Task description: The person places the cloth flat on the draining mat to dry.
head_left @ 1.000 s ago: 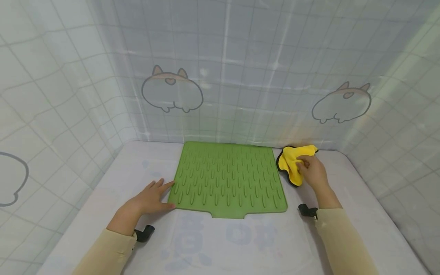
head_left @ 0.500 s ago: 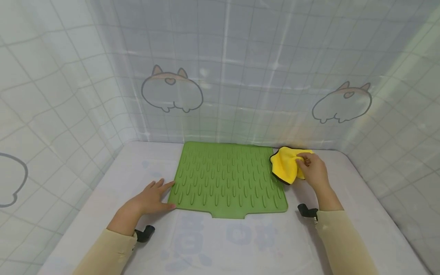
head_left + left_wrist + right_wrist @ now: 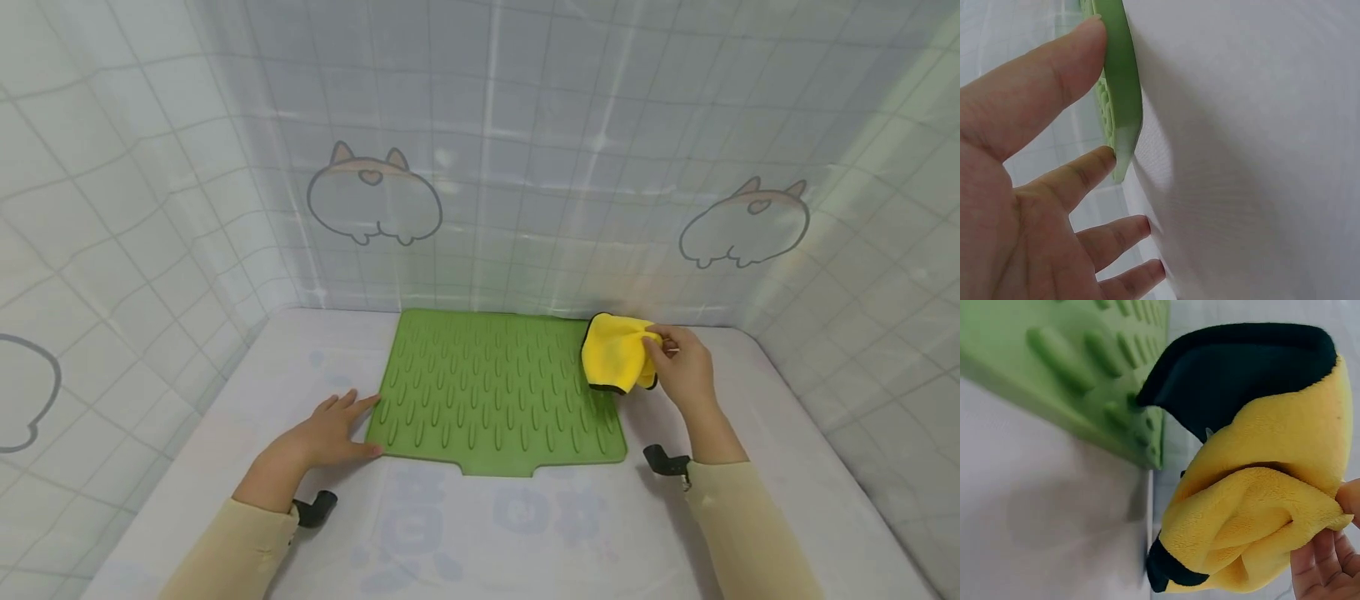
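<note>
A green ridged mat (image 3: 487,392) with a small front tab lies flat on the white surface. My left hand (image 3: 326,433) rests at the mat's front left corner, thumb and index finger touching its edge, the fingers spread; the left wrist view shows the thumb (image 3: 1072,62) against the mat's side (image 3: 1124,69). A yellow cloth (image 3: 617,354) with dark edging hangs from my right hand (image 3: 684,367), which pinches it between thumb and fingers. It hangs over the mat's far right part. In the right wrist view the cloth (image 3: 1260,506) is bunched, its dark underside partly showing.
White sheeting with a grid pattern and cartoon outlines (image 3: 375,200) stands close behind the mat, and more sheeting rises on both sides. Black wrist-worn devices (image 3: 666,461) stick out below both hands.
My right hand has lifted the yellow cloth and shifted it left, from beside the mat to over its right edge. My left hand and the mat have stayed put.
</note>
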`<state>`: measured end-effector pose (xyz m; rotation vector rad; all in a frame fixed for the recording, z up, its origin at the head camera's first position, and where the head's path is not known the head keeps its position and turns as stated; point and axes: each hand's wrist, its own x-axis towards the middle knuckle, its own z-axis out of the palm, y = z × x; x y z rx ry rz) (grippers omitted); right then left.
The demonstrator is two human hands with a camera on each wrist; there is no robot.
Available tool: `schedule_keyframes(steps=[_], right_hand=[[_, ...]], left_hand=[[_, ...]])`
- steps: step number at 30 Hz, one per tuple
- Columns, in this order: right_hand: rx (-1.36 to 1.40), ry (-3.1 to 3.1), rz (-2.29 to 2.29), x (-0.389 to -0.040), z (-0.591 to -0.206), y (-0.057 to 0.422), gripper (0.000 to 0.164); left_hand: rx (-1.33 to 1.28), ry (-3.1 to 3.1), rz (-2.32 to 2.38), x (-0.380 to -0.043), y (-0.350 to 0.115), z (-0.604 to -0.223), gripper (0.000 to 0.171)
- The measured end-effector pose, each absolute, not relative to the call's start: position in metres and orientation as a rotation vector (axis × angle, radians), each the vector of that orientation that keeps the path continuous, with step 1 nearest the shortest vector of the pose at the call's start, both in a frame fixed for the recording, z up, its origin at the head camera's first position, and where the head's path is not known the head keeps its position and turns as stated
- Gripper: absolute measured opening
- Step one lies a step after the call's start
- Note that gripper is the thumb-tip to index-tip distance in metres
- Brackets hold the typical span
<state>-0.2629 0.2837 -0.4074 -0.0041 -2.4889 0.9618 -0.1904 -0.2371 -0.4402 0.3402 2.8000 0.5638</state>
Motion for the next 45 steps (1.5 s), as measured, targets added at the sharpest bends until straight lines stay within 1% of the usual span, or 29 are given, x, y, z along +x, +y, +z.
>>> schedule_keyframes(steps=[14,23,45], right_hand=[[0.069,-2.391,1.038,-0.256,-0.389,0.26,0.03],[0.165,-2.3,1.084,-0.253,-0.381,0.245,0.026],[0.367,-2.218,1.248,-0.252,-0.381,0.191,0.021]], left_hand=[[0.351,2.797,0.573,-0.194,-0.236,-0.441,0.092],[0.352,2.789,0.57,-0.194,-0.237,-0.436,0.093],[0.339,2.793,0.588,-0.19,-0.239,-0.441,0.09]])
